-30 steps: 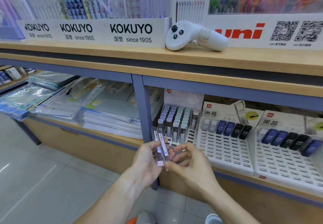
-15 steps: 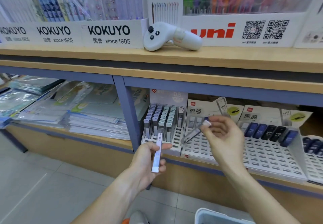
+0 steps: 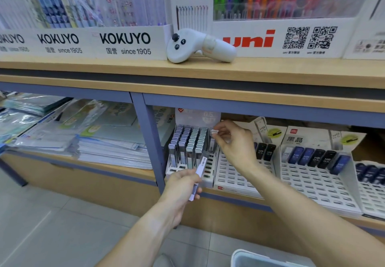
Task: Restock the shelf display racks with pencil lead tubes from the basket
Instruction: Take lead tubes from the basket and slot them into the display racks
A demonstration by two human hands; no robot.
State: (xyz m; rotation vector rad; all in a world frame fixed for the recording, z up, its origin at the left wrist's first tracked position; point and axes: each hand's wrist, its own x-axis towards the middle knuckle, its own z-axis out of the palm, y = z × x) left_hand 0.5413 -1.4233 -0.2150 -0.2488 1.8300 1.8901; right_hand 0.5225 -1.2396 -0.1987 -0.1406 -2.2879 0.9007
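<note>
Wooden shelf (image 3: 208, 73) with blue frame, pen displays on top. Lower shelf: stacked plastic folders (image 3: 83, 139) at left, white slotted racks (image 3: 245, 175) at right. Leftmost rack (image 3: 208, 180) holds upright rows of lead tubes (image 3: 190, 141). Basket (image 3: 260, 258) rim at bottom edge. White controller (image 3: 200, 45) lies on the upper shelf. Right hand (image 3: 233, 139) over the rack's back right corner, fingers pinching the white cap of a tube (image 3: 214, 132) standing there. Left hand (image 3: 183, 185) just before the rack, fingers gripping a second tube (image 3: 200, 168), tilted.
</note>
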